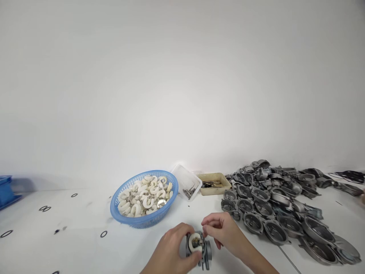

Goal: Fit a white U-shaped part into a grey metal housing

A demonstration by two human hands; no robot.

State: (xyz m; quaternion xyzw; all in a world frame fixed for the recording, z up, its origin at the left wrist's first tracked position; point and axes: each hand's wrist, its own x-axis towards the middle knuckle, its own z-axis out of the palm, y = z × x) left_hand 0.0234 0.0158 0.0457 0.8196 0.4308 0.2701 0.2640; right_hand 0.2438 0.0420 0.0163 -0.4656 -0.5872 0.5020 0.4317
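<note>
My left hand is wrapped round a small grey metal carburetor body at the bottom middle. A white horseshoe-shaped float sits in the upturned opening of that body, with brass-coloured parts inside it. My right hand is at the body's upper right edge, thumb and forefinger pinched together. Anything between those fingertips is too small to make out. Part of the body is hidden behind my left fingers and thumb.
A blue basket holds many white floats. Behind it are a white tray with metal pins and a beige tray with dark pieces. Grey metal bowls are heaped at right. Black rings lie at left, beyond them a blue bin.
</note>
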